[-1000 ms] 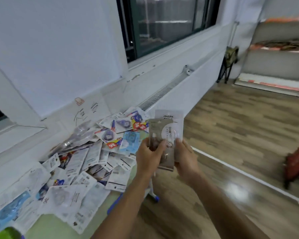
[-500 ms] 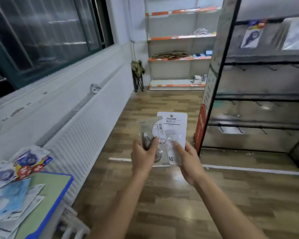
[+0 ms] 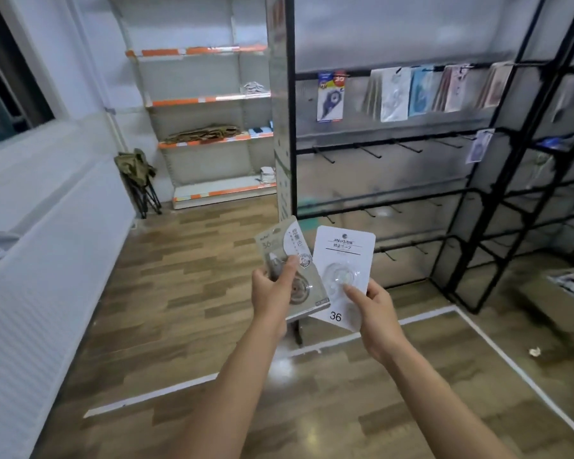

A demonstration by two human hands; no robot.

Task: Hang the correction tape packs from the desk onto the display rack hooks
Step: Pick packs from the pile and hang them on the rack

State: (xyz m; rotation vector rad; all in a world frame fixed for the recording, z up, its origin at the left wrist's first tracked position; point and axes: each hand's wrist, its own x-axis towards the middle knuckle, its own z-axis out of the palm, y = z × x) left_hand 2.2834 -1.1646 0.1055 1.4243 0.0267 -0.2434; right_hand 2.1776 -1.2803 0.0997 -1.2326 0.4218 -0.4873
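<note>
My left hand [image 3: 272, 293] grips a grey-brown correction tape pack [image 3: 295, 256], thumb across its front. My right hand [image 3: 375, 313] pinches a white correction tape pack [image 3: 343, 256] marked 36, its lower left corner tucked behind the grey pack. Both packs are held in front of me, below the black display rack [image 3: 458, 200]. The rack's top row carries a blue and red pack [image 3: 330, 96] and several pale packs [image 3: 421, 91]. The bare hooks [image 3: 368, 152] of the second row stick out above my hands. The desk is out of view.
A white radiator cover [image 3: 47, 260] runs along the left wall. A folded chair [image 3: 140, 180] and white shelves with orange strips [image 3: 209, 134] stand at the back. A cardboard box [image 3: 557, 299] sits low on the right. Wooden floor with white lines lies ahead.
My view has swung right from the desk pile to the display rack. The two packs, first stacked together, have come apart, one in each hand, and the rack is nearer.
</note>
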